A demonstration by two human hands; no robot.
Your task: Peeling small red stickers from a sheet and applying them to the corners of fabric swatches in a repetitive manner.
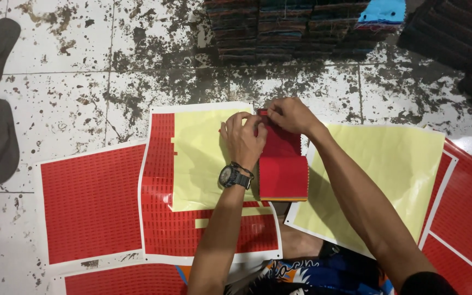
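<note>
Red fabric swatch stack (283, 166) is being pinched at its top edge by left hand (242, 139) and right hand (290, 114), grips closed; swatches could be fanned out of alignment if pressure slackens.

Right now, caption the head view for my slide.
Both hands, left hand and right hand, pinch the top edge of a red fabric swatch stack over sticker sheets.
</note>
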